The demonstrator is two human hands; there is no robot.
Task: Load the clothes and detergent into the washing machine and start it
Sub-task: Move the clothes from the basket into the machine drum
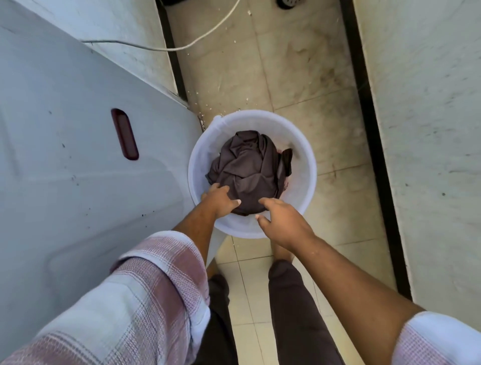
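the dark cloth (247, 169) hides what lies under it in the white tub (304, 161). the washing machine (65, 156) runs off the left edge, the drain (289, 3) off the top.
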